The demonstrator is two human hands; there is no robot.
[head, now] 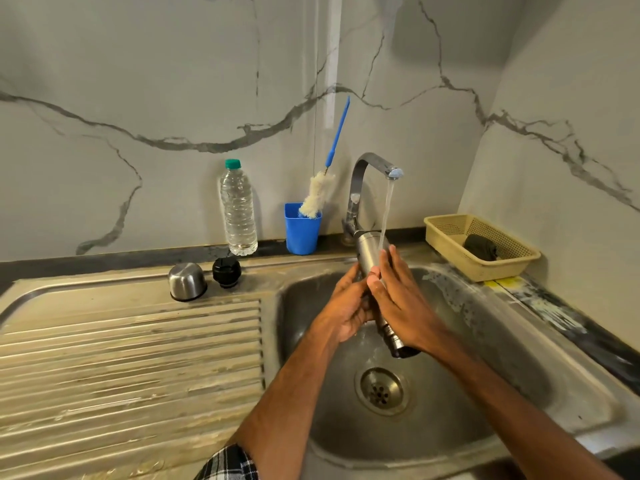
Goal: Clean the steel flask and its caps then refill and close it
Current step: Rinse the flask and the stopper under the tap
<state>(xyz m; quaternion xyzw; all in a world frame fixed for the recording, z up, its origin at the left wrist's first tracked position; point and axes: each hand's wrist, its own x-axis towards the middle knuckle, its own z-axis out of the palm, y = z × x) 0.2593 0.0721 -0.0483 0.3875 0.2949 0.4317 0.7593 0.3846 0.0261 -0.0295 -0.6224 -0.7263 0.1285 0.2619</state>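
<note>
My left hand (pixel 346 304) clasps the slim cylindrical steel flask (pixel 368 251) — its middle hidden — my right hand (pixel 398 299) pressing it, fingers straight.

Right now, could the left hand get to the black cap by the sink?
Probably yes. The black cap stands in the open on the drainboard, with nothing between. But the left hand grips the steel flask and must let go first.

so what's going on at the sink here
A person is rinsing the flask under the running tap. The left hand grips it while the right hand presses along it with straight fingers. The steel cap and black cap sit on the drainboard, off the flask.
</note>
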